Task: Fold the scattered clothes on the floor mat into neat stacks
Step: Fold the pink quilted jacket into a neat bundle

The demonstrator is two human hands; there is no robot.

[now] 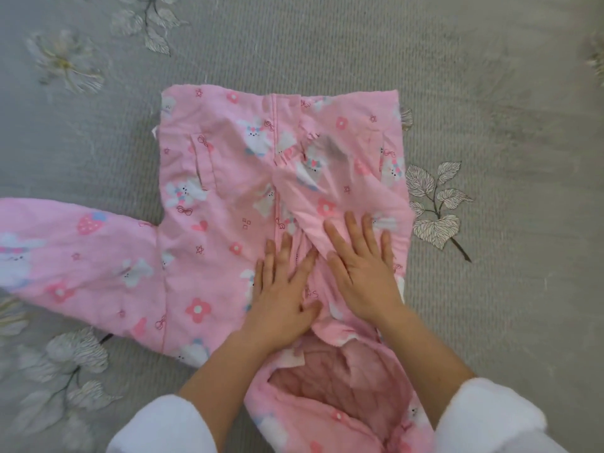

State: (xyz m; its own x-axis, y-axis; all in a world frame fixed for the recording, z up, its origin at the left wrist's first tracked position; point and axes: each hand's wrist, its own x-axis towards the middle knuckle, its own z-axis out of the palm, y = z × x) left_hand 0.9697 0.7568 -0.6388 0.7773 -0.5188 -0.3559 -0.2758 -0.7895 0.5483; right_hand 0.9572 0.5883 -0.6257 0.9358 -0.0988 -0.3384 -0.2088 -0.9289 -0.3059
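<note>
A pink hooded jacket (228, 197) printed with bunnies and flowers lies flat on the grey floor mat (327, 44). Its hood (343, 397) points toward me with the quilted lining showing. One sleeve (65, 256) stretches out to the left. The other sleeve (327, 191) is folded across the body of the jacket. My left hand (281, 295) lies flat with straight fingers on the jacket near its middle seam. My right hand (362, 266) presses flat on the folded sleeve just beside it. Both hands hold nothing.
The grey mat carries embroidered leaves (434, 204) to the right of the jacket and flowers (65, 60) at the upper left and lower left. My white fleece sleeves (490, 420) fill the bottom corners of the view.
</note>
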